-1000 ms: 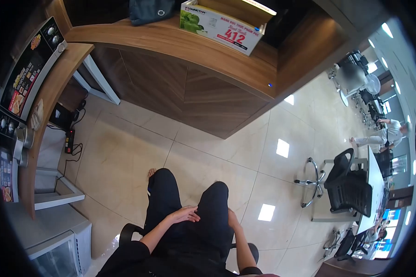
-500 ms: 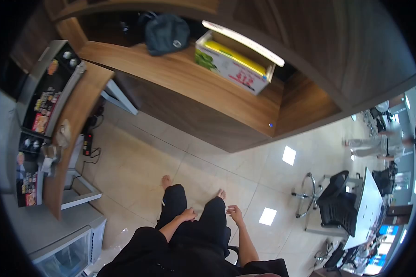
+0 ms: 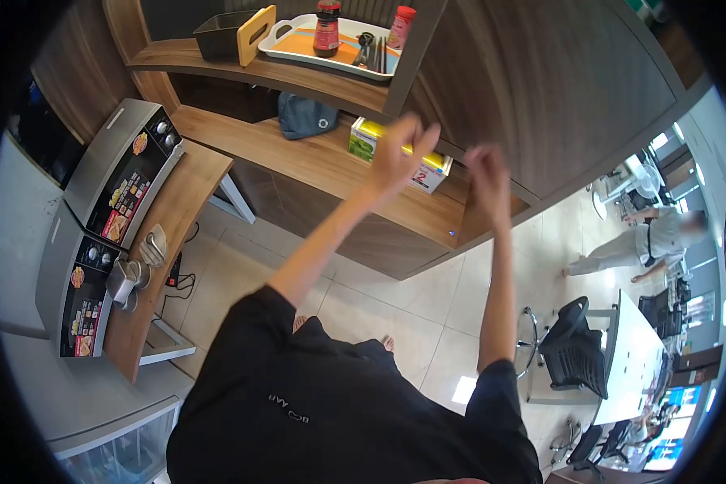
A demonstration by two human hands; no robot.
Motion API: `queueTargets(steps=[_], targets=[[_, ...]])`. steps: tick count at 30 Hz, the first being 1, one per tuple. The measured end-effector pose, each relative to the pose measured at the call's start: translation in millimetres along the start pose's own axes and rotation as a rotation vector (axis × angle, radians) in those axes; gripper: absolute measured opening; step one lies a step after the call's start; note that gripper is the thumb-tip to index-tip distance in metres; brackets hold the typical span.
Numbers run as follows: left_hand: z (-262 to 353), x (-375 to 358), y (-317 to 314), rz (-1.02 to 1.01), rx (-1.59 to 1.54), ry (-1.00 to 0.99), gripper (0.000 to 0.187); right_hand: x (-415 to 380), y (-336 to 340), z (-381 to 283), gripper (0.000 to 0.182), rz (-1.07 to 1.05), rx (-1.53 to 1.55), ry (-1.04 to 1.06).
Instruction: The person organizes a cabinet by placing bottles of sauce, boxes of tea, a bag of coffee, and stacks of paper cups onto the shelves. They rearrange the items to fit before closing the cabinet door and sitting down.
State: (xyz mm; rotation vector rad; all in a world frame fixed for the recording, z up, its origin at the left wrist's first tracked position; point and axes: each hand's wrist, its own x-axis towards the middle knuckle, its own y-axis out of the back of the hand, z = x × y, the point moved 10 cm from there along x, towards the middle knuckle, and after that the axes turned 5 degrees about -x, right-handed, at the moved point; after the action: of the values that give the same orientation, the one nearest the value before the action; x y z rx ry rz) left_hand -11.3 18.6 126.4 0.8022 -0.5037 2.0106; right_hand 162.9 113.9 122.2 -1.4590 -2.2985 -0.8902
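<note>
My left hand (image 3: pixel 402 157) is raised in front of the lower shelf. It partly covers a white, green and yellow cardboard box (image 3: pixel 434 176) that stands there. My right hand (image 3: pixel 489 184) is up just beyond the box's right end, before the cabinet. Motion smears the fingers of both hands, and nothing can be made out in them. Whether either hand touches the box cannot be told. A dark blue-grey bag (image 3: pixel 306 118) lies on the same shelf, left of the box.
Above, a white tray (image 3: pixel 276 50) holds a red-labelled jar (image 3: pixel 327 31), a red-capped bottle (image 3: pixel 401 28) and utensils, beside a wooden board (image 3: pixel 256 36). Ovens (image 3: pixel 129 173) stand left on a wooden counter (image 3: pixel 187 198). Right are an office chair (image 3: pixel 573 351) and a person (image 3: pixel 641 246).
Both hands have risen from beside my legs up to the shelf with the box. My view has tilted up, bringing the upper shelf and its tray into sight.
</note>
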Motion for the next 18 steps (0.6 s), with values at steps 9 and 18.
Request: queueTargets(steps=[9, 18], targets=[[181.2, 108.6, 39.3, 0.065, -0.852, -0.587, 0.048, 17.5, 107.1, -229.5, 0.050, 0.621, 0.253, 0.916], [50.7, 139.0, -45.0, 0.228, -0.097, -0.758, 0.042, 102.1, 45.1, -122.6, 0.054, 0.596, -0.278, 0.798]])
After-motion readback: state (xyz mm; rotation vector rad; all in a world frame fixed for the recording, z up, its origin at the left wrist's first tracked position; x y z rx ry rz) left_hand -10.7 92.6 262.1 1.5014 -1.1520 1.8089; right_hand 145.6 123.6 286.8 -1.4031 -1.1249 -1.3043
